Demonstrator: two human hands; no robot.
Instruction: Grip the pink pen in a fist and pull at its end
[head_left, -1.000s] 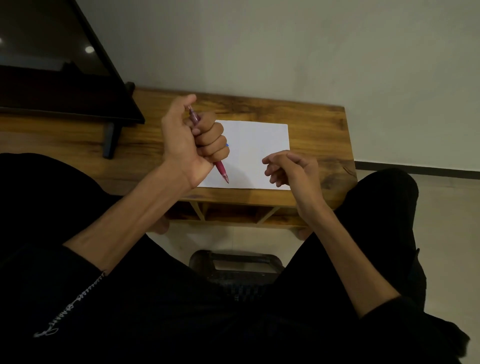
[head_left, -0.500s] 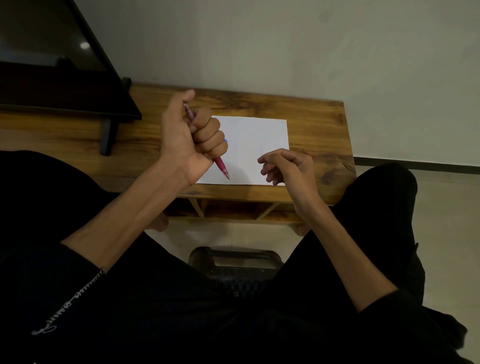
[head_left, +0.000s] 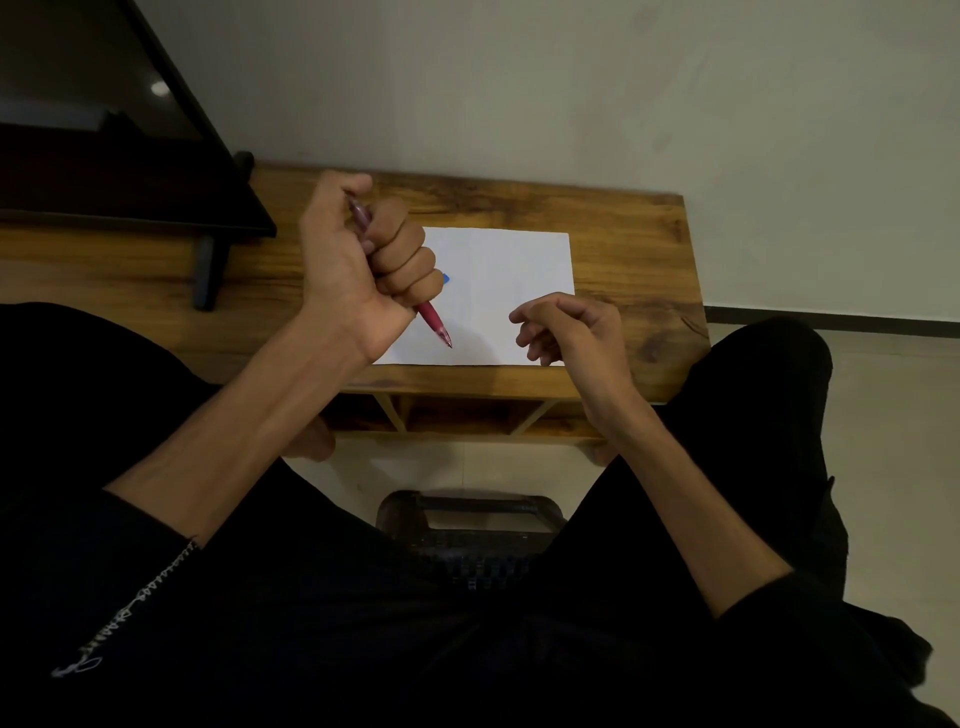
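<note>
My left hand (head_left: 363, 270) grips a red pen (head_left: 435, 325) in a fist, tip pointing down toward the near edge of a white sheet of paper (head_left: 511, 280). The sheet lies flat on a low wooden table (head_left: 634, 260). A small blue thing (head_left: 445, 278) peeks out on the sheet just behind my left knuckles. My right hand (head_left: 574, 332) hovers over the sheet's near right corner, fingers loosely curled and holding nothing.
A dark screen on a black stand (head_left: 208, 270) fills the table's left side. The wall rises right behind the table. A black stool (head_left: 467, 525) stands on the floor between my knees, under the table's front edge.
My right hand's fingers have loosened and spread a little. The left fist keeps the pen over the same spot on the sheet.
</note>
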